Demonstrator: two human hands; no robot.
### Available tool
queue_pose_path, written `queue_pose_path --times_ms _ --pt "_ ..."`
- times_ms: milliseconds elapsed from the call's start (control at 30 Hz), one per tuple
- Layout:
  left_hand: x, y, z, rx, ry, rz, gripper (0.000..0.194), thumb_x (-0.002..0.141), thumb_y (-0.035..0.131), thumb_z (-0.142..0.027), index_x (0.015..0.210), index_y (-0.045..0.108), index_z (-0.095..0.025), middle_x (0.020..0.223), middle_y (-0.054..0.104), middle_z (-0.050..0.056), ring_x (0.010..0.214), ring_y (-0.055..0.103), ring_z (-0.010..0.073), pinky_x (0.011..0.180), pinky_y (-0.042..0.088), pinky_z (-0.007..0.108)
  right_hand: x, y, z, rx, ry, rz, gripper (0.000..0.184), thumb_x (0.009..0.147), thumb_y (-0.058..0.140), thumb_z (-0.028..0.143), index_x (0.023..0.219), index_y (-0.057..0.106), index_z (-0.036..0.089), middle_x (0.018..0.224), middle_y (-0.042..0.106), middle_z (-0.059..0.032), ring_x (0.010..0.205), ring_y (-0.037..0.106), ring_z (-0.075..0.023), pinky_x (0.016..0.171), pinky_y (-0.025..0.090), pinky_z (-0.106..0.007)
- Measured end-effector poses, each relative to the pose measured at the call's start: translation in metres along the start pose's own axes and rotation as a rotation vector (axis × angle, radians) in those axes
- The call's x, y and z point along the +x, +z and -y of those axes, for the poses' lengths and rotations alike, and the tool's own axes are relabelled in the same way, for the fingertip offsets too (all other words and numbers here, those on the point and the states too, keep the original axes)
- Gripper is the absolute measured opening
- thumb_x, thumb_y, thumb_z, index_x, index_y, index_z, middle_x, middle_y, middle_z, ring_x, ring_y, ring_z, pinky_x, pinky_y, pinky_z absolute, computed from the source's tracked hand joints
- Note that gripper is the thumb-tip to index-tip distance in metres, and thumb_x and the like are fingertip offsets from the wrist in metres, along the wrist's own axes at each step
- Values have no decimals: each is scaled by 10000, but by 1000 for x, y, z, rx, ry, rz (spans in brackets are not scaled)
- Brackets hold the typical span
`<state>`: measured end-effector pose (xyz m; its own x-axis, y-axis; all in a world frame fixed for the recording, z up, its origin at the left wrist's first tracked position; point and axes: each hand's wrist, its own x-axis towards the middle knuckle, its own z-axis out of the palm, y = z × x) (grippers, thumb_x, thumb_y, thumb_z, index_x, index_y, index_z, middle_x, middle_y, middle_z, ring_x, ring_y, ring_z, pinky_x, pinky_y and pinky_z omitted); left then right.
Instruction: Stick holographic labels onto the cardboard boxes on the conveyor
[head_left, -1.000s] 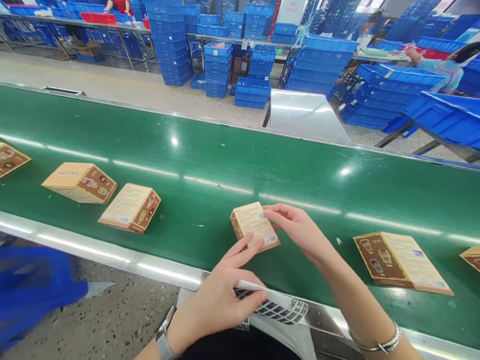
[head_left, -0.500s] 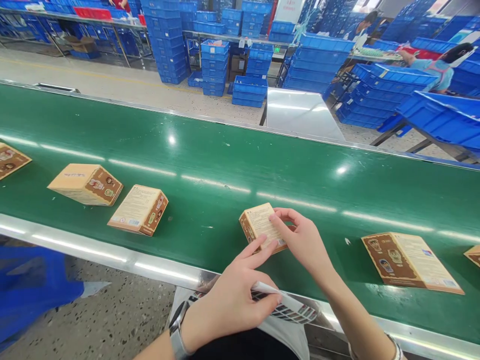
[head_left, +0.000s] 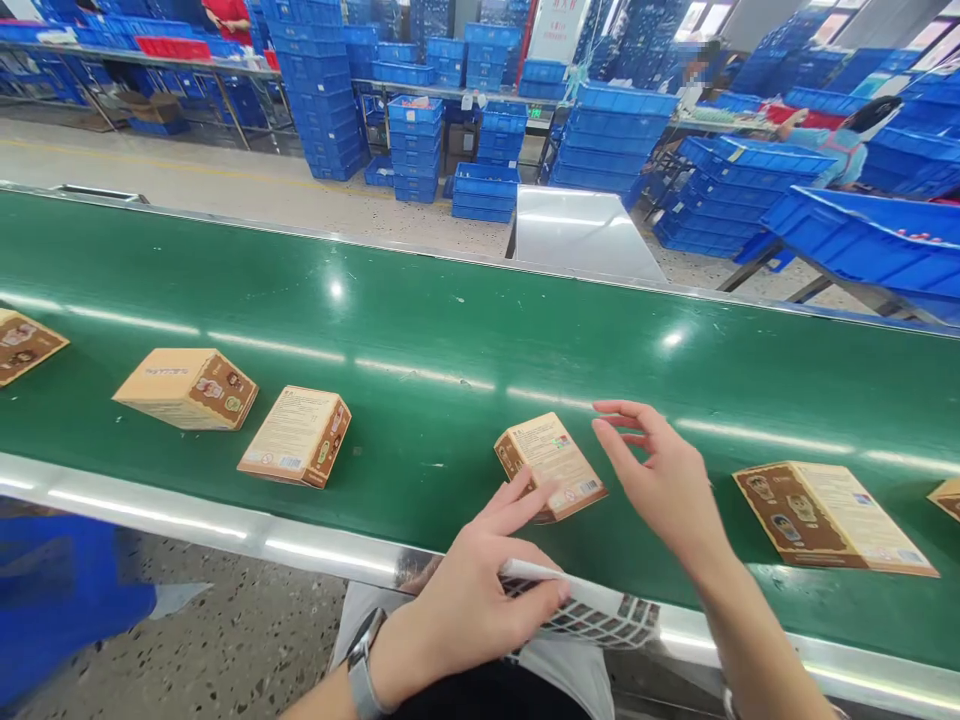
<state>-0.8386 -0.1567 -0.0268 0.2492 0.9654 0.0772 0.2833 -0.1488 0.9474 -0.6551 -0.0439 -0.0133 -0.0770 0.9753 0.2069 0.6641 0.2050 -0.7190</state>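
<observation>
My left hand [head_left: 480, 580] pinches a curled sticker sheet [head_left: 600, 610], white-backed with a grid pattern, between its thumb and curled fingers. Its index and middle fingers stretch onto the lower left of a small cream and brown carton [head_left: 551, 455], which lies tilted on the green belt. A small colourful label [head_left: 561, 441] shows on that carton's printed face. Just right of the carton, my right hand [head_left: 660, 480] hovers with thumb and fingers apart, holding nothing. Another carton [head_left: 832, 515], with a similar small label, lies further right.
More cartons lie to the left on the belt [head_left: 420, 300], among them a carton [head_left: 300, 435] and a second carton [head_left: 191, 385]. A metal rail [head_left: 300, 545] runs along the near edge. Beyond stand stacked blue crates [head_left: 311, 90], a metal table [head_left: 577, 225] and several people.
My right hand has come off the carton and moved right, its fingers spreading. The small colourful label on the carton is now uncovered. The left hand keeps the sticker sheet. The view has shifted slightly.
</observation>
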Motion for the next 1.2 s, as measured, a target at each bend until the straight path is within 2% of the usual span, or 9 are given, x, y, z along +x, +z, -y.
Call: queue_pose_path --times_ms 133,233,333,533,633,733,900,1067,1200 --pt "-8 -16 -5 -41 -33 -151 131 828 693 -171 774 800 -224 1507 482 47 1485 293 349 1152 414 572 -21 -32 12 37 -256 254 231 972 530 441 1029 695 290 1081 742 -60 961 702 -264 763 569 -377" --pt "-13 -26 -7 1 -65 -237 161 859 671 -229 744 783 -219 1494 505 55 1484 305 355 1137 422 589 -38 -40 19 -1 -495 359 160 992 555 349 1047 698 306 1169 721 -52 1055 685 -254 852 574 -376" --pt "-16 -30 -6 50 -68 -279 182 880 646 -253 765 782 -219 1488 511 55 1483 310 356 1124 433 597 -48 -34 19 -88 -640 363 152 996 555 290 1061 692 281 1193 712 -77 1099 668 -272 911 556 -416" --pt "-16 -30 -6 84 -65 -361 209 886 631 -269 743 775 -217 1465 534 61 1469 336 367 1100 461 600 -52 -26 20 -114 -759 258 119 973 573 188 1002 665 258 1131 737 -69 1085 673 -265 938 540 -422" --pt "-18 -38 -6 115 -42 -399 182 883 635 -259 777 780 -230 1455 546 52 1462 356 362 1169 343 646 -51 -29 25 -5 -684 298 88 952 611 208 937 662 278 1155 735 -64 1086 680 -269 931 558 -418" --pt "-26 -55 -1 169 4 -397 182 877 651 -256 734 763 -240 1426 583 36 1436 411 361 1219 189 674 -45 -26 27 245 -412 349 39 949 631 310 949 670 309 1188 725 -65 1102 684 -276 872 598 -404" --pt "-55 -87 16 281 31 -366 181 882 652 -251 744 765 -283 1283 701 1 1337 551 332 1242 -26 636 -23 17 34 608 80 455 452 924 618 489 1331 538 307 1286 683 -98 1144 665 -273 935 575 -464" --pt "-72 -92 16 365 60 -305 162 870 651 -233 815 780 -313 1140 768 -5 1207 663 297 1256 16 603 -4 79 60 747 180 737 676 894 593 435 1510 356 291 1346 644 -86 1190 630 -245 1052 481 -473" --pt "-73 -78 9 354 79 -277 143 858 657 -202 825 767 -287 1086 787 2 1099 723 258 1269 141 541 5 106 75 780 174 786 695 871 615 390 1503 349 273 1382 614 -92 1201 615 -238 1046 475 -451"
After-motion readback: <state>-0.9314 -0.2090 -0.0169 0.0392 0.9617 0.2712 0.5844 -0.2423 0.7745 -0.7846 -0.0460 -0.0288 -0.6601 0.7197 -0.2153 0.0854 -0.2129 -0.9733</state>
